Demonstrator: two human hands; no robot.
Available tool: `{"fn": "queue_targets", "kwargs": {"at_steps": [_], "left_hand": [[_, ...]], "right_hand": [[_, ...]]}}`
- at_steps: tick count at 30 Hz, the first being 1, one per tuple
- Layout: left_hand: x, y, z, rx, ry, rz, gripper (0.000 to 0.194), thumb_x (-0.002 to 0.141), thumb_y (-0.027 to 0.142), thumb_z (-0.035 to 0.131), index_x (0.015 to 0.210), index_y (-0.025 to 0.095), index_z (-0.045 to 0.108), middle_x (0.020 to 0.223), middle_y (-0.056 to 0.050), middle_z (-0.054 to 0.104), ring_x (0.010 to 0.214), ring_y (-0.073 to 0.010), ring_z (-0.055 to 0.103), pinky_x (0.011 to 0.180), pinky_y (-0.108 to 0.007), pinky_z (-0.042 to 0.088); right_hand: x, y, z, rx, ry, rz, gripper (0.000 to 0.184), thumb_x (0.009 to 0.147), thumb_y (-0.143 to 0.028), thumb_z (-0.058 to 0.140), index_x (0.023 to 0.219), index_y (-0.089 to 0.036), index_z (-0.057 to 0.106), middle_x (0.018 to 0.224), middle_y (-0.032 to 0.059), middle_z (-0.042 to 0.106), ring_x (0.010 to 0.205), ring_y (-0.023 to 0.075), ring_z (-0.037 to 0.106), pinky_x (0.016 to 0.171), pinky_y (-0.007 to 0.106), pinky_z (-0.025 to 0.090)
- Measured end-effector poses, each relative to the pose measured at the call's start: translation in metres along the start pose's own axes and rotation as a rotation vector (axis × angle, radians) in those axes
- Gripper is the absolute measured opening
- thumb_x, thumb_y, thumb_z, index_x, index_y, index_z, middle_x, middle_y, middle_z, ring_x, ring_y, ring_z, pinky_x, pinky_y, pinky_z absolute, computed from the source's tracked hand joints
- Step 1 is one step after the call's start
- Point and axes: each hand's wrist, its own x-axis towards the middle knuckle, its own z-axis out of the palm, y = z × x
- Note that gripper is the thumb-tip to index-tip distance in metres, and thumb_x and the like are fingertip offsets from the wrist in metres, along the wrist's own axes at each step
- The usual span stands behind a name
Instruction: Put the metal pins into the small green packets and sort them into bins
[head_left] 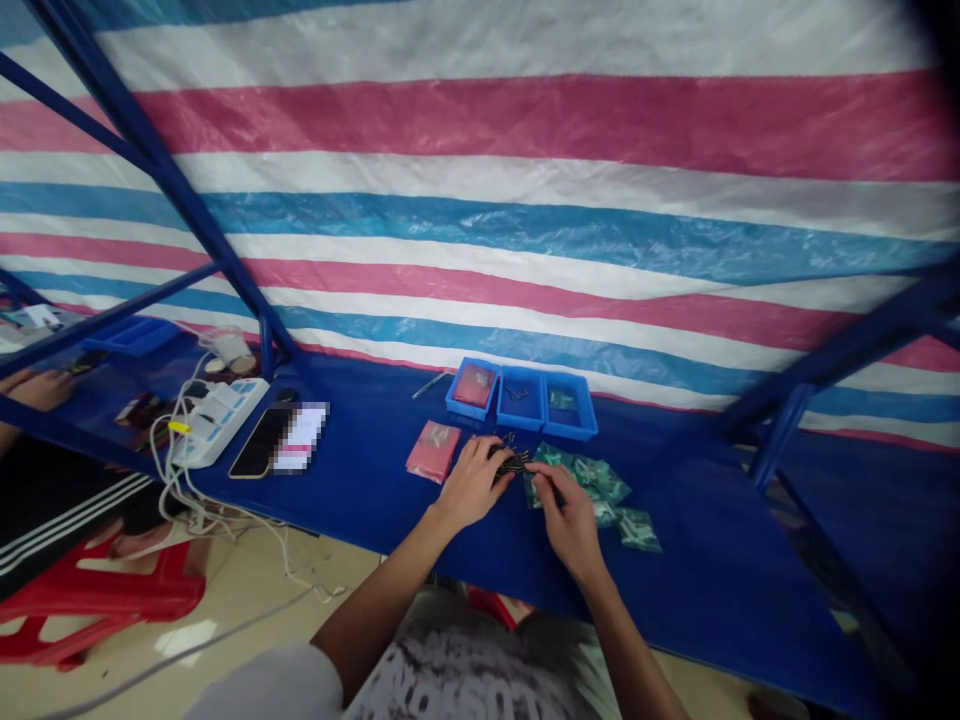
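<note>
My left hand (472,482) is closed around a bunch of thin, dark, rod-like metal pieces (514,463), whose exact kind is too small to tell. At the right end of this bunch, my right hand (568,515) has its thumb and fingers pinched together; what lies between the fingertips is hidden. Several small clear greenish bags (604,480) with light-coloured pieces inside lie beside and behind my right hand. To the left of my left hand rests a pink packet (433,451) with small metal pieces on or in it.
Behind my hands stand three blue bins: the left bin (448,397) holds a pink packet, the middle bin (521,417) thin metal pieces, the right bin (589,415) a greenish bag. A phone (255,445) and power strip (225,420) lie left. Another person's hand (43,390) shows far left.
</note>
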Motion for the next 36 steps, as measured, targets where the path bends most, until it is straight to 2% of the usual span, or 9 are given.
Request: {"fn": "queue_targets", "kwargs": {"at_steps": [3,6,10,13,16,19,23,30,36], "left_hand": [[0.000,0.000,0.000,0.011,-0.008,0.004,0.035,0.106,0.034,0.059,0.140,0.027,0.059,0.143,-0.011,0.055,0.139,-0.0309,0.050,0.120,-0.052,0.044],[-0.001,-0.001,0.001,0.010,-0.007,-0.003,0.037,0.105,0.036,0.062,0.140,0.027,0.058,0.146,-0.011,0.053,0.143,-0.0315,0.047,0.121,-0.052,0.042],[-0.001,-0.002,0.003,-0.003,0.007,-0.008,0.040,0.105,0.038,0.061,0.143,0.027,0.056,0.147,-0.012,0.052,0.145,-0.0320,0.046,0.122,-0.055,0.041],[-0.001,-0.002,0.003,-0.005,0.008,-0.008,0.040,0.105,0.039,0.061,0.143,0.027,0.055,0.147,-0.012,0.052,0.145,-0.0322,0.045,0.122,-0.054,0.041],[0.000,-0.003,0.004,0.003,0.003,-0.011,0.040,0.104,0.039,0.062,0.142,0.026,0.056,0.146,-0.012,0.052,0.145,-0.0319,0.045,0.122,-0.053,0.041],[0.000,-0.004,0.005,0.017,-0.002,-0.011,0.041,0.104,0.039,0.063,0.142,0.025,0.056,0.146,-0.013,0.053,0.143,-0.0315,0.046,0.122,-0.054,0.041],[0.001,-0.004,0.005,0.029,-0.005,-0.018,0.040,0.105,0.039,0.062,0.141,0.024,0.056,0.148,-0.013,0.051,0.144,-0.0318,0.046,0.122,-0.055,0.041],[0.001,-0.005,0.005,0.021,0.005,-0.011,0.040,0.105,0.040,0.061,0.142,0.026,0.055,0.147,-0.013,0.052,0.143,-0.0327,0.047,0.120,-0.056,0.044],[0.000,-0.004,0.005,0.024,0.010,-0.011,0.042,0.105,0.039,0.062,0.143,0.025,0.054,0.147,-0.013,0.052,0.143,-0.0320,0.047,0.120,-0.054,0.044]], "right_hand": [[-0.005,0.000,0.003,0.060,0.005,0.010,0.030,0.106,-0.044,0.055,0.122,-0.025,0.071,0.114,0.0095,0.073,0.098,0.0266,0.068,0.088,0.039,0.054],[-0.008,0.001,0.005,0.060,0.016,0.024,0.030,0.105,-0.046,0.058,0.120,-0.025,0.072,0.109,0.0088,0.073,0.091,0.0256,0.068,0.084,0.038,0.054],[-0.009,0.002,0.003,0.026,0.065,0.010,0.032,0.105,-0.049,0.057,0.112,-0.025,0.076,0.108,0.0099,0.072,0.096,0.0274,0.067,0.086,0.040,0.054],[-0.009,0.001,0.002,0.126,0.080,0.072,0.035,0.104,-0.054,0.057,0.109,-0.025,0.076,0.102,0.0096,0.072,0.082,0.0246,0.067,0.071,0.036,0.055],[-0.010,-0.001,0.003,0.293,0.066,0.200,0.039,0.102,-0.059,0.057,0.112,-0.024,0.072,0.087,0.0059,0.070,0.061,0.0190,0.060,0.051,0.030,0.048],[-0.010,-0.005,0.005,0.350,0.084,0.261,0.043,0.099,-0.061,0.061,0.114,-0.023,0.073,0.076,0.0013,0.062,0.054,0.0159,0.053,0.046,0.027,0.042],[-0.009,-0.008,0.005,0.387,0.145,0.272,0.043,0.100,-0.060,0.060,0.114,-0.021,0.075,0.066,-0.0022,0.052,0.050,0.0127,0.043,0.044,0.024,0.036],[-0.007,-0.008,-0.002,0.480,0.163,0.307,0.043,0.099,-0.051,0.067,0.130,-0.022,0.072,0.079,0.0007,0.062,0.053,0.0111,0.044,0.048,0.025,0.039],[-0.005,0.000,-0.001,0.426,0.233,0.306,0.035,0.090,-0.050,0.078,0.110,-0.021,0.071,0.086,0.0018,0.066,0.057,0.0128,0.050,0.049,0.026,0.041]]}}
